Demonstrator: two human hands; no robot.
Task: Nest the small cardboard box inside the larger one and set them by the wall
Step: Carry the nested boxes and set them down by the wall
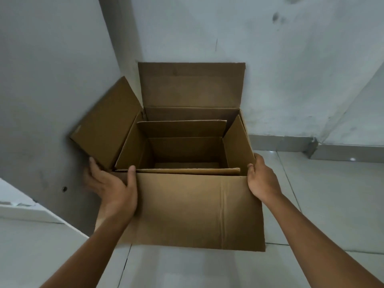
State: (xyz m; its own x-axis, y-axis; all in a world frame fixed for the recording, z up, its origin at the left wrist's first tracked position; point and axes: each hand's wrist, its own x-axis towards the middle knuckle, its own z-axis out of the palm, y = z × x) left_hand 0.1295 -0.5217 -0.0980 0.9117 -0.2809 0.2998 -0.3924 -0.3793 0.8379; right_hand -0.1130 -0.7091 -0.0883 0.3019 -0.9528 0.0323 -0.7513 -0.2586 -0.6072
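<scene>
Small cardboard box (185, 150) already sits nested inside the larger box (187, 204), open top up, its flaps standing within the bigger one's walls. Larger box is in the corner where two grey walls (270, 59) meet, back flap up against the far wall, left flap touching the side wall, front flap hanging down toward me over the tiled floor (311, 204). I can't tell whether the base is fully down on the floor. My left hand (113, 188) grips the front-left corner, thumb over the rim, fingers (92, 165) wrapped round the side under the left flap. My right hand (261, 177) clamps the front-right corner, fingers curled round the outer wall. I judge both boxes empty, so light; corrugated walls stiff enough but flaps floppy, rims crush if squeezed. Best hold is the corners, low on the walls, never the flaps. Nesting looks done; placement nearly there.
</scene>
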